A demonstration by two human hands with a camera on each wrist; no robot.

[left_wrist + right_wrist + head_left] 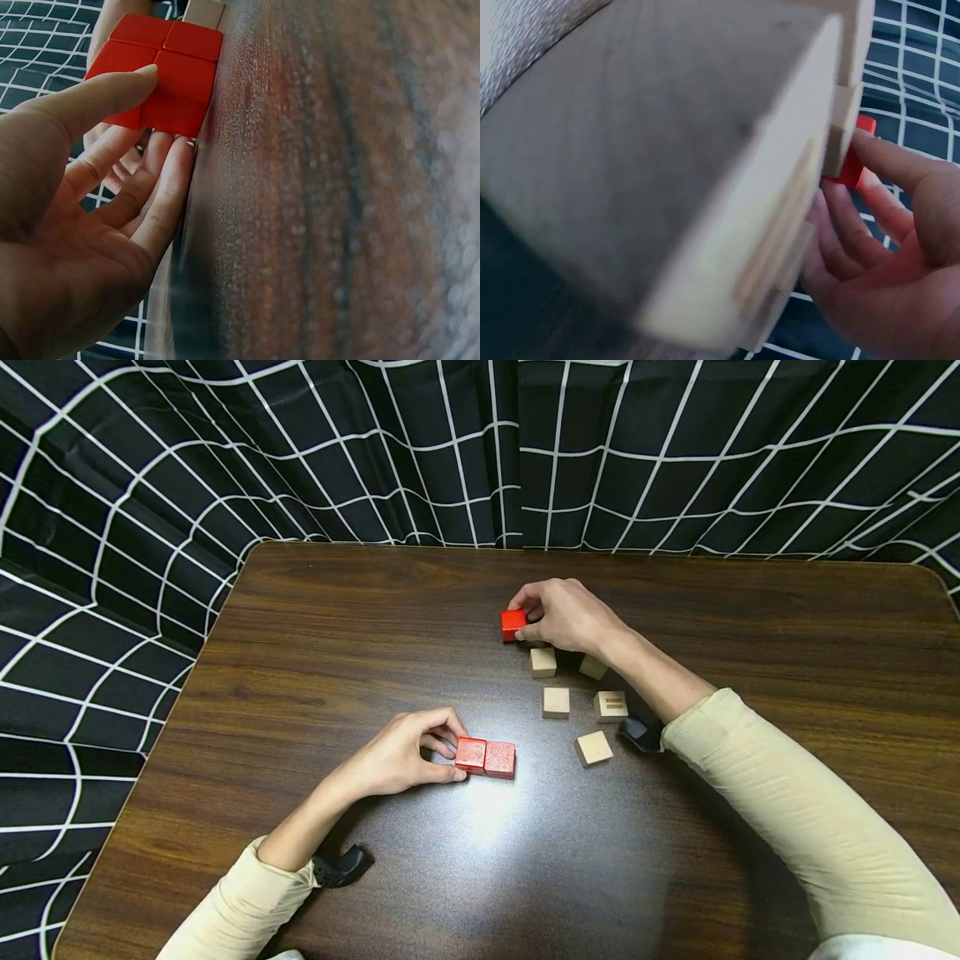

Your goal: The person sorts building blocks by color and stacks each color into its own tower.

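A person sits at a dark brown wooden surface (315,635). The landmark here is the pair of red wooden cubes (484,757) lying side by side, touching each other, near the middle of the surface.

The left hand (397,756) is right beside this pair, on its left. Its fingers (161,187) are curled around the nearer cube of the pair, with the thumb (97,97) on one side and the other fingers on the far side, so they hold it.

The right hand (566,614) is well beyond the pair, further from the person and a bit to the right. Its fingers pinch a single red wooden cube (513,624) that rests on the surface.

Between the pair and the right hand lie five plain light wooden cubes (556,702), loosely spread, none touching the red pair. One of them sits very close to the right wrist camera and fills most of its view.

Both arms wear cream long sleeves (787,810). A black cloth with white grid lines (150,468) hangs behind the surface.
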